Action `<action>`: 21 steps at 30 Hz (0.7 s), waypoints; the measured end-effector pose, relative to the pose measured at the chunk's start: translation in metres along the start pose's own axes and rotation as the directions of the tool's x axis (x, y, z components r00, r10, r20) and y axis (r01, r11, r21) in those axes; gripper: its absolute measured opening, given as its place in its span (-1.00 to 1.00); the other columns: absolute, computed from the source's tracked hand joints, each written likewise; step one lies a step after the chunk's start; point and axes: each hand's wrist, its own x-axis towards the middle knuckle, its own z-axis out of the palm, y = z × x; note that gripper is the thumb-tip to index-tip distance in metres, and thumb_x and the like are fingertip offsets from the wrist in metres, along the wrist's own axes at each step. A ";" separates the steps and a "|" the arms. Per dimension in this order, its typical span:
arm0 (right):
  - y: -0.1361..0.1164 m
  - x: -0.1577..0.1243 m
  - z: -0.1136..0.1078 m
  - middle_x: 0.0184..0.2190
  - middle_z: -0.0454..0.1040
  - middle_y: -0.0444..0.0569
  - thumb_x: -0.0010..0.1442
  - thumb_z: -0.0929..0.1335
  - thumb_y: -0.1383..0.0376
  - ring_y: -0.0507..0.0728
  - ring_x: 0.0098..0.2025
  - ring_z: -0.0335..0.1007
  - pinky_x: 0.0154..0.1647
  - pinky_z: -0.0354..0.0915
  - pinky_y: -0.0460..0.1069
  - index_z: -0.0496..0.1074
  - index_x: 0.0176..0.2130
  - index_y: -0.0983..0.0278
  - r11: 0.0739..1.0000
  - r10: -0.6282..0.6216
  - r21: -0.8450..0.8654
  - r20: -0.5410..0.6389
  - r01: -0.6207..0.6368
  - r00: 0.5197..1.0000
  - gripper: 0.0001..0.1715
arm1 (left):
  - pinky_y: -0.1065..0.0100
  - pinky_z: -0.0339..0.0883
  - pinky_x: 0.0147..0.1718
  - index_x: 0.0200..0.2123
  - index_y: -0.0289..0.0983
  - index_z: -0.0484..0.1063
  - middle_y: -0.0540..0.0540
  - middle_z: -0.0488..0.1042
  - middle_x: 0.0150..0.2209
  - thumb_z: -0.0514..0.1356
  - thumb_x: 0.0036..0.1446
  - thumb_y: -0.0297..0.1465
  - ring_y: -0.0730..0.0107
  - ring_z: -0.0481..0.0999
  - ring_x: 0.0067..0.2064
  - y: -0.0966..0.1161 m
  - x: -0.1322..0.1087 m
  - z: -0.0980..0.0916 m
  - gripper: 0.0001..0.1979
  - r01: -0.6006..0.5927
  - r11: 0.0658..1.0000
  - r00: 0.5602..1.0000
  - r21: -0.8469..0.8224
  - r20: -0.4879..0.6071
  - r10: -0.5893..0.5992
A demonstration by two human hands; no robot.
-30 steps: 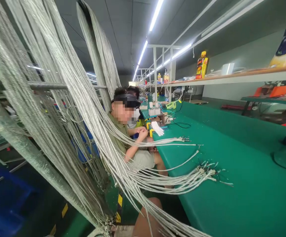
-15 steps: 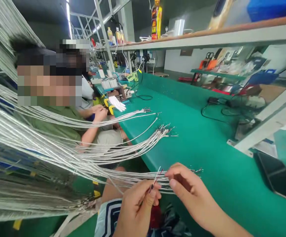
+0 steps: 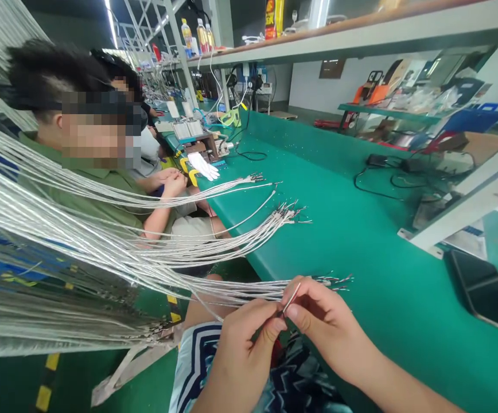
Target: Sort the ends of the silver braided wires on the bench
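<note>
At bottom centre, the wearer's left hand point(image 3: 242, 338) and right hand point(image 3: 333, 321) nearly meet, the thumb and finger of each pinched on thin wires point(image 3: 292, 297) between them. The step in hand looks like fine finger work on these wires; the next move calls for a light, steady grip. A dark phone point(image 3: 487, 292) lies at lower right on a green table point(image 3: 373, 246). White cables point(image 3: 232, 249) sweep from the left, loose ends on the table. Beyond, left of centre, are a seated co-worker's hands point(image 3: 174, 183) and a white glove point(image 3: 203, 166).

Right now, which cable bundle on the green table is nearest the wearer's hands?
The near bundle, passing directly behind the right hand; the middle bundle and far bundle end farther off, toward the white glove.
</note>
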 end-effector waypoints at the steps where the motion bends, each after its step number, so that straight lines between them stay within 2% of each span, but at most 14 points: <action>1: 0.001 0.000 0.001 -0.27 0.41 -0.12 0.40 0.41 0.19 0.02 -0.25 0.34 -0.19 0.29 -0.07 0.46 -0.22 0.22 0.999 0.005 0.033 0.004 -0.005 1.000 -0.84 | 0.44 0.27 -0.28 -0.18 -0.14 0.63 0.03 0.51 -0.36 0.17 0.38 -0.30 0.43 0.47 -0.31 0.000 -0.001 0.000 -0.79 0.000 1.000 1.000 -0.004 -0.006 0.000; 5: 0.003 0.000 0.003 -0.32 0.42 -0.13 0.39 0.43 0.21 0.00 -0.26 0.35 -0.21 0.30 -0.10 0.46 -0.23 0.22 0.998 0.005 0.062 -0.016 -0.004 1.000 -0.85 | 0.45 0.26 -0.28 -0.18 -0.15 0.64 0.04 0.48 -0.41 0.18 0.37 -0.33 0.43 0.44 -0.34 -0.001 -0.002 0.000 -0.80 0.010 1.000 1.000 0.017 -0.008 -0.009; 10: 0.002 0.003 0.003 -0.36 0.44 -0.15 0.37 0.45 0.22 -0.02 -0.29 0.39 -0.23 0.33 -0.13 0.44 -0.27 0.23 0.989 0.019 0.145 -0.070 -0.008 0.997 -0.82 | 0.44 0.26 -0.26 -0.25 -0.20 0.60 0.01 0.55 -0.34 0.17 0.37 -0.34 0.42 0.47 -0.31 0.000 0.001 0.002 -0.80 0.002 1.000 1.000 0.006 -0.009 -0.002; 14: 0.001 0.004 0.000 -0.37 0.44 -0.13 0.36 0.44 0.21 -0.01 -0.32 0.41 -0.26 0.35 -0.12 0.50 -0.22 0.24 0.984 0.026 0.179 -0.042 -0.018 0.999 -0.86 | 0.44 0.21 -0.34 -0.40 -0.22 0.50 0.02 0.48 -0.42 0.18 0.36 -0.34 0.43 0.42 -0.36 -0.001 0.004 0.004 -0.75 -0.023 1.000 1.000 0.007 0.012 0.023; 21: 0.001 0.004 0.002 -0.37 0.39 -0.15 0.30 0.50 0.21 -0.03 -0.35 0.35 -0.29 0.31 -0.13 0.47 -0.32 0.25 0.956 0.038 0.292 -0.064 -0.018 0.997 -0.78 | 0.44 0.20 -0.36 -0.43 -0.23 0.46 0.02 0.43 -0.44 0.18 0.35 -0.33 0.42 0.39 -0.38 -0.003 0.003 0.005 -0.73 -0.034 0.999 0.999 -0.009 0.017 0.034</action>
